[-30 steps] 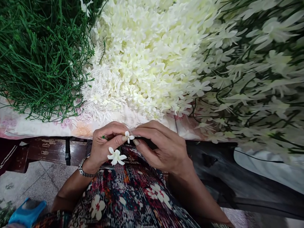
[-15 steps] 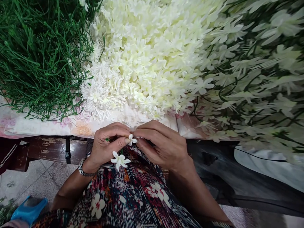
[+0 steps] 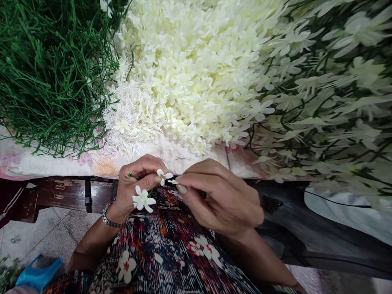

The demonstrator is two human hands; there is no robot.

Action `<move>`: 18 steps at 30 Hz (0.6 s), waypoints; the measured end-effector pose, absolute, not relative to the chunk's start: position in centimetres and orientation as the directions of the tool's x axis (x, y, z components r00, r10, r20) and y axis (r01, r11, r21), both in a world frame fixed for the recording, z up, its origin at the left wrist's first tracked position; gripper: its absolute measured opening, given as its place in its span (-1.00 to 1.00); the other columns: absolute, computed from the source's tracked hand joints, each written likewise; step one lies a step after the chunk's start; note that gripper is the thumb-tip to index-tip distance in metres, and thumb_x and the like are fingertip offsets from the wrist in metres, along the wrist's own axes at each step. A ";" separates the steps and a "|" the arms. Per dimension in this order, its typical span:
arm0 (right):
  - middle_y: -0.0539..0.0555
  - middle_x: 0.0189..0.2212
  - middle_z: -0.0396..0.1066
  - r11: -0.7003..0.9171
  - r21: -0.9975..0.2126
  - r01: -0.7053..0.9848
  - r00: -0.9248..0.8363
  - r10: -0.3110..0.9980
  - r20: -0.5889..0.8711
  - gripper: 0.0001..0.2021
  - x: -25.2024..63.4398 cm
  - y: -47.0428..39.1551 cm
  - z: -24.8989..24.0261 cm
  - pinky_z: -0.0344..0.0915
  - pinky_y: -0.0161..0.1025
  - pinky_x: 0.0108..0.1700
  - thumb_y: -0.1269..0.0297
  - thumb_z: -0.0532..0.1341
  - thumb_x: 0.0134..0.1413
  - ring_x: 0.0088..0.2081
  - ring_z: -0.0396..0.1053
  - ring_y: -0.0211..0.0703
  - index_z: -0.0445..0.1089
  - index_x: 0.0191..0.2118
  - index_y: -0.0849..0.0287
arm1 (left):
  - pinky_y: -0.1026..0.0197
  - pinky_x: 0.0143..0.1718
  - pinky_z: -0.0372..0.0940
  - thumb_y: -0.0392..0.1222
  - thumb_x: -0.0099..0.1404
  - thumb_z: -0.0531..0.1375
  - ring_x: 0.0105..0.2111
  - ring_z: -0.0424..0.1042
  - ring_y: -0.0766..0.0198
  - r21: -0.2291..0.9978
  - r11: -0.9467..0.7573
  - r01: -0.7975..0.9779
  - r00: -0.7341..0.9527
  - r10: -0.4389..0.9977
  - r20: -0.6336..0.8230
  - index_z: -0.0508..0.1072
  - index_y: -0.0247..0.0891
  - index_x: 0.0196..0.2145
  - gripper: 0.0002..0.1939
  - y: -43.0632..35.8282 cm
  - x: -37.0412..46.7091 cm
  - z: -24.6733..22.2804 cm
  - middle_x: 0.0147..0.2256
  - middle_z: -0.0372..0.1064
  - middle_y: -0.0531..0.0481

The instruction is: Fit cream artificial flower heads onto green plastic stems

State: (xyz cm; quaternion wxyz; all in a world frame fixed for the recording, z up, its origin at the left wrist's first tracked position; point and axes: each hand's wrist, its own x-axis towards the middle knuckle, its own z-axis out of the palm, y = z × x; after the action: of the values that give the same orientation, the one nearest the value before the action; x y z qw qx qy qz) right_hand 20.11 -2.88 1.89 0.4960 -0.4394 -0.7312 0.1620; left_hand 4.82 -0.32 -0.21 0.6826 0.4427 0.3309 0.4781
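Note:
My left hand [image 3: 134,179] is closed in a pinch on a green artificial flower stem, most of it hidden by the fingers. One white flower [image 3: 164,177] sits at the left fingertips. A second white flower [image 3: 143,199] on the same spray hangs below the thumb, and a small green tip [image 3: 130,175] pokes out between the fingers. Just to the right, my right hand [image 3: 222,200] pinches a thin white stamen piece [image 3: 173,181] between thumb and forefinger. Its end points at the upper flower; whether they touch I cannot tell.
Green plastic stems [image 3: 55,81] are heaped at the left of the cloth-covered table [image 3: 58,165]. Beside them lie white stamens [image 3: 131,118] and a large pile of white blossoms [image 3: 196,77]. Finished-looking flower sprays [image 3: 330,94] fill the right. A blue plastic object [image 3: 39,271] is at the lower left.
My right hand has drawn back to the right, and the white piece in its pinch now shows. The flowers in my left hand have shifted left and turned a little.

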 end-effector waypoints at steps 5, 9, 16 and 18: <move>0.03 -0.49 0.34 0.586 -0.569 0.577 -0.210 0.780 0.590 -0.79 19.7 -2.6 1.6 0.29 -0.30 -0.43 0.55 0.19 -0.16 -0.44 0.28 -0.29 0.30 -0.31 0.22 | 0.37 -0.48 0.21 -0.23 0.03 0.25 -0.49 0.28 0.43 0.926 0.161 -0.341 0.303 0.951 -0.054 0.50 -0.25 -0.42 -0.90 -0.5 4.8 -0.5 -0.47 0.30 0.01; 0.04 -0.49 0.34 0.598 -0.497 0.629 -0.218 0.749 0.626 -0.78 19.5 -2.6 1.1 0.28 -0.27 -0.41 0.55 0.21 -0.18 -0.42 0.28 -0.26 0.30 -0.31 0.22 | 0.39 -0.53 0.19 -0.26 0.03 0.26 -0.53 0.26 0.45 0.924 0.146 -0.353 0.276 0.960 -0.046 0.50 -0.27 -0.41 -0.90 -0.6 4.8 -0.4 -0.51 0.30 0.03; 0.02 -0.50 0.34 0.597 -0.406 0.693 -0.242 0.722 0.649 -0.76 19.4 -2.6 0.7 0.27 -0.25 -0.38 0.50 0.21 -0.14 -0.42 0.28 -0.25 0.27 -0.27 0.17 | 0.41 -0.51 0.19 -0.33 0.04 0.24 -0.54 0.27 0.48 0.935 0.178 -0.306 0.265 0.959 -0.096 0.49 -0.25 -0.39 -0.89 -0.9 4.9 -0.1 -0.50 0.31 0.07; 0.02 -0.52 0.34 0.601 -0.379 0.704 -0.260 0.714 0.649 -0.78 19.4 -2.6 0.7 0.26 -0.25 -0.40 0.49 0.20 -0.12 -0.44 0.27 -0.25 0.26 -0.27 0.17 | 0.40 -0.51 0.18 -0.32 0.02 0.25 -0.53 0.27 0.46 0.947 0.163 -0.278 0.250 0.964 -0.092 0.49 -0.25 -0.41 -0.89 -0.9 4.8 -0.1 -0.50 0.32 0.06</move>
State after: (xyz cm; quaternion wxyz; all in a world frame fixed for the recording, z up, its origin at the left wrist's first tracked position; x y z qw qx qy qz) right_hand 19.44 -2.59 0.74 0.4128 -0.4466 -0.7938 0.0066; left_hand 4.83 -0.91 -0.09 0.6560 0.4413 0.3886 0.4731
